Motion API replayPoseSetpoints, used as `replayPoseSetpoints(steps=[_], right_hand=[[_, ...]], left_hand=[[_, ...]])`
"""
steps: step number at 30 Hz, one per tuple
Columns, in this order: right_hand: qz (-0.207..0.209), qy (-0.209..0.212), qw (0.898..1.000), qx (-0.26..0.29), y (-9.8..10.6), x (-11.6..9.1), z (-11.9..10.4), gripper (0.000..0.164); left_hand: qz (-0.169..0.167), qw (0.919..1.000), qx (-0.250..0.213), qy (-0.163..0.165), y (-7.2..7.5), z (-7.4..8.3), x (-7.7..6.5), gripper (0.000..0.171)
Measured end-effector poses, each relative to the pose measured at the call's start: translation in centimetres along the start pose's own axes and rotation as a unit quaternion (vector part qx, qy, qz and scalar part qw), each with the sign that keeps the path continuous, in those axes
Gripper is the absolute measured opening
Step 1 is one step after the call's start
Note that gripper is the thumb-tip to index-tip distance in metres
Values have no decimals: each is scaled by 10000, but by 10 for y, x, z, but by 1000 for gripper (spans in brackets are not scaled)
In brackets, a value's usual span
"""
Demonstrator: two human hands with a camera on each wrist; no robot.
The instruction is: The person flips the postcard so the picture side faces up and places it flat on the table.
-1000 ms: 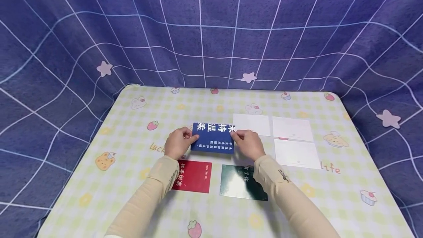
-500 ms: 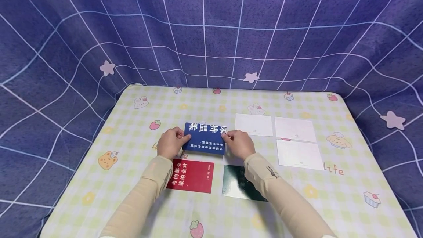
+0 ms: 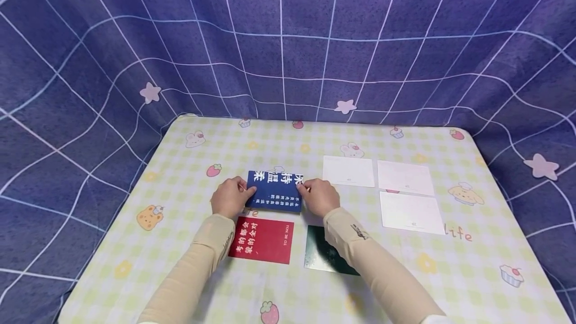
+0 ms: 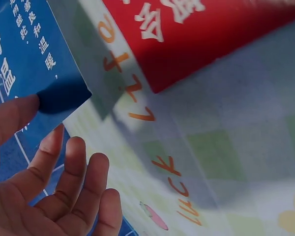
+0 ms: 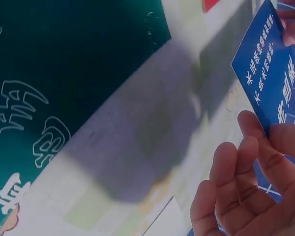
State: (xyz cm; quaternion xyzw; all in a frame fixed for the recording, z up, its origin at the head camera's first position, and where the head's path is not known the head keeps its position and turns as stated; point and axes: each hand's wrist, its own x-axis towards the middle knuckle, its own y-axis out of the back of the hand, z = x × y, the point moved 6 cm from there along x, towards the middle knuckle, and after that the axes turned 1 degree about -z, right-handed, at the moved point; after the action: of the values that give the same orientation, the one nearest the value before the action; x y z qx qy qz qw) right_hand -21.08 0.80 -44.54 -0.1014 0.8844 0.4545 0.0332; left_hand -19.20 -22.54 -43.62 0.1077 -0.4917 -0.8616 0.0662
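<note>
A blue card (image 3: 275, 191) with white characters is held by its two short ends, just above the table. My left hand (image 3: 229, 198) pinches its left end between thumb and index finger; in the left wrist view the other fingers (image 4: 76, 167) spread away from it. At the right end my right hand (image 3: 320, 198) pinches a corner, thumb on top. Below the blue card lies a red card (image 3: 263, 240) with white writing, near the left sleeve. A dark green card (image 3: 321, 251) lies to its right, partly covered by the right forearm.
Three white cards lie face down at the right: one at the back (image 3: 348, 171), one beside it (image 3: 405, 177), and one in front (image 3: 410, 212). A patterned cloth (image 3: 189, 284) covers the table. A blue gridded curtain (image 3: 288, 39) surrounds the back and sides.
The blue card, held by both hands, has moved left and slightly toward me, and now sits lower above the red card. The head view has shifted slightly.
</note>
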Motion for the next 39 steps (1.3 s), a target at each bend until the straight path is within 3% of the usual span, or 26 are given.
replayPoseSetpoints(steps=[9, 17, 26, 33, 39], right_hand=[[52, -53, 9989, -465, -15, 5, -1, 31], [149, 111, 9982, -572, -17, 4, -3, 31], [137, 210, 9978, -607, -21, 3, -4, 30], [148, 454, 9887, -1424, -25, -1, -9, 29], [384, 361, 9798, -1927, -28, -2, -13, 37]], left_hand=[[-32, 9995, 297, -57, -5, -6, 0, 29], [-226, 9980, 591, -29, -14, -8, 2, 41], [-123, 9952, 965, -74, -17, -8, 4, 40], [-101, 9920, 1254, -124, -19, -6, 2, 41], [54, 9862, 1629, -274, -21, -2, 0, 49]])
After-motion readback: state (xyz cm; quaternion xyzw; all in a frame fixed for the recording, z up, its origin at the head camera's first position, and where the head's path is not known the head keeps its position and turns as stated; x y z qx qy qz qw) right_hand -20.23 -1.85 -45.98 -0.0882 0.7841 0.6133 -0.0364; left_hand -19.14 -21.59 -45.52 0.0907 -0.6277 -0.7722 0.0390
